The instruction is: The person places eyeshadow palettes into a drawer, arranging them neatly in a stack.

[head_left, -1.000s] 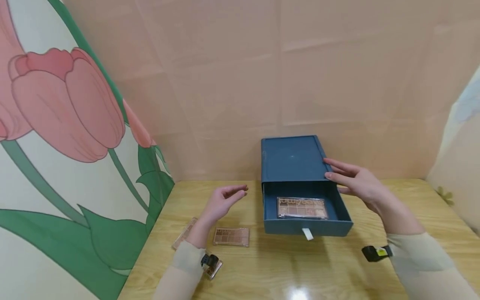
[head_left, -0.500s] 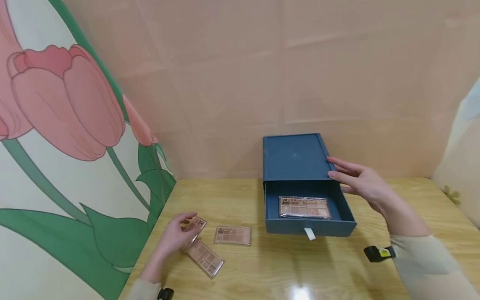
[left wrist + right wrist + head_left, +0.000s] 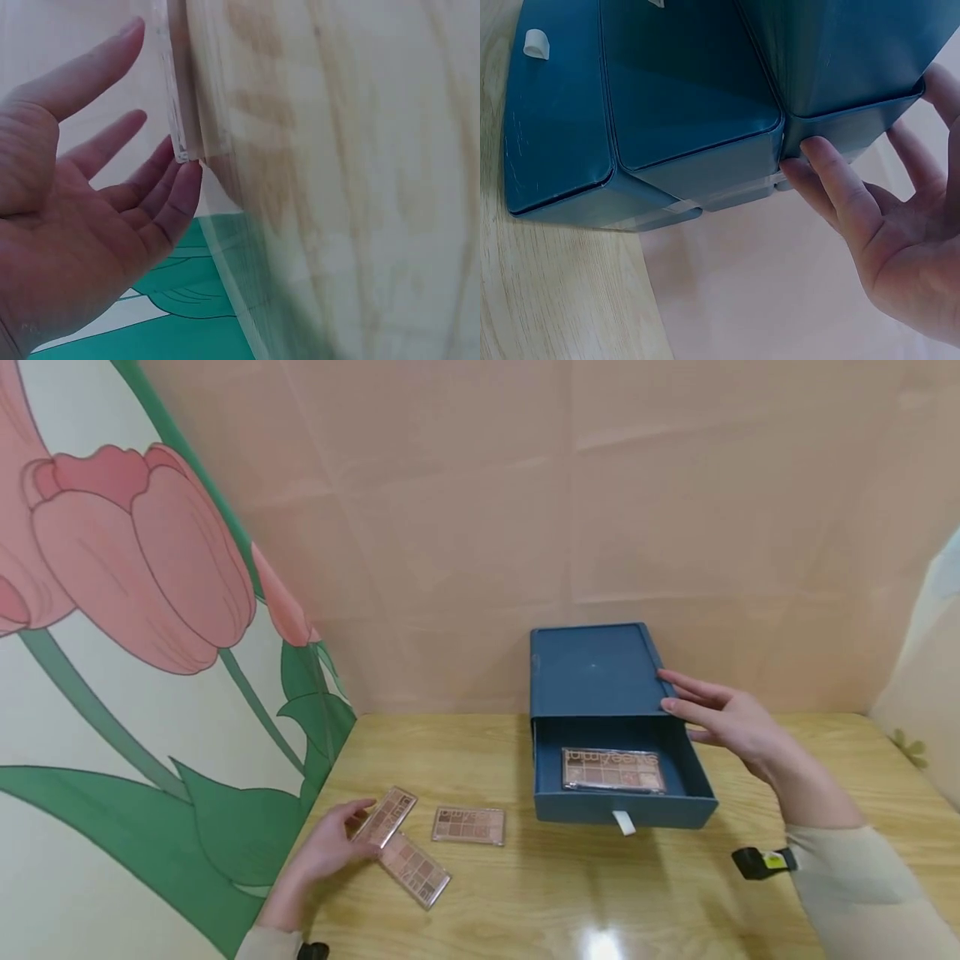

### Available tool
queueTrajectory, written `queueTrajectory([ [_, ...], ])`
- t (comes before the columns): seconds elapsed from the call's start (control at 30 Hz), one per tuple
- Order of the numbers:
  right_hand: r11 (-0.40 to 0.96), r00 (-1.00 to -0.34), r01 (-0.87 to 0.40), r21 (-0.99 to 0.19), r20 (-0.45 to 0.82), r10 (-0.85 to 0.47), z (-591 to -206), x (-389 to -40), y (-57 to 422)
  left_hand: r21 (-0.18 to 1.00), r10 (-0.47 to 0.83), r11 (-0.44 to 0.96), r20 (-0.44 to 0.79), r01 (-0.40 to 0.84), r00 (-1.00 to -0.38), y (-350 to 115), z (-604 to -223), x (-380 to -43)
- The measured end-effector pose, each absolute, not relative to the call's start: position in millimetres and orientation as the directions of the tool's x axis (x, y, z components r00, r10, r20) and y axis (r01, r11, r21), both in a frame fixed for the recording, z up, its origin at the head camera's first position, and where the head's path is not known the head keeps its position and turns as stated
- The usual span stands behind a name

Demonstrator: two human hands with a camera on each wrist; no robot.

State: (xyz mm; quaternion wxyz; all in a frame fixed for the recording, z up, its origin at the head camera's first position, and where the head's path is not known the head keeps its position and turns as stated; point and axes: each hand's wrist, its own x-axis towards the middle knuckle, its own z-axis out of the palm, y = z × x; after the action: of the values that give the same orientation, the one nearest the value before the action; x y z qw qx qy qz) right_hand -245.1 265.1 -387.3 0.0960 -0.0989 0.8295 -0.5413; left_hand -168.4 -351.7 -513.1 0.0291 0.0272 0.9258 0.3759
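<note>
Left hand [image 3: 330, 845]: thumb extended, held apart from the loosely bent fingers; left forearm [image 3: 279, 906] barely in view. Right hand [image 3: 735, 727]: raised higher, fingers spread, slightly bent; right forearm [image 3: 855, 877] slants up and inward from lower right.

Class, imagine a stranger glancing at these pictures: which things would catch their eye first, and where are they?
Probably the huge pink tulip filling the left of the head view. Next, right of centre, comes the dark blue drawer unit, its top drawer open with a makeup palette inside and the right hand touching its side. Lower left, the left hand touches one of three palettes outside the drawer.
</note>
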Motion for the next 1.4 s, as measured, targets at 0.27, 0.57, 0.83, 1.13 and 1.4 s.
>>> queueTrajectory([
  [0.27,0.402,-0.962,-0.052,-0.914,-0.063,-0.266,-385.3,-243.6,267.9,0.683,0.069,0.73,-0.074,0.0,-0.995,-353.3,-512.4,-172.5],
  [0.57,0.407,-0.961,-0.054,-0.912,-0.064,-0.27,-384.6,-244.4,268.3,0.643,0.054,0.766,-0.035,0.019,-0.998,-364.8,-507.8,-174.6],
  [0.83,0.412,-0.959,-0.065,-0.909,-0.057,-0.278,-384.2,-246.1,266.7,0.6,0.127,0.795,-0.02,0.09,-0.992,-368.2,-505.3,-176.6],
  [1.13,0.407,-0.96,-0.066,-0.911,-0.053,-0.275,-385.4,-244.0,265.4,0.541,0.087,0.839,-0.023,0.061,-0.996,-365.4,-510.1,-178.9],
  [1.4,0.412,-0.963,-0.062,-0.909,-0.054,-0.264,-383.5,-242.5,263.0,0.518,0.039,0.855,-0.043,0.01,-0.998,-362.4,-509.4,-177.3],
])
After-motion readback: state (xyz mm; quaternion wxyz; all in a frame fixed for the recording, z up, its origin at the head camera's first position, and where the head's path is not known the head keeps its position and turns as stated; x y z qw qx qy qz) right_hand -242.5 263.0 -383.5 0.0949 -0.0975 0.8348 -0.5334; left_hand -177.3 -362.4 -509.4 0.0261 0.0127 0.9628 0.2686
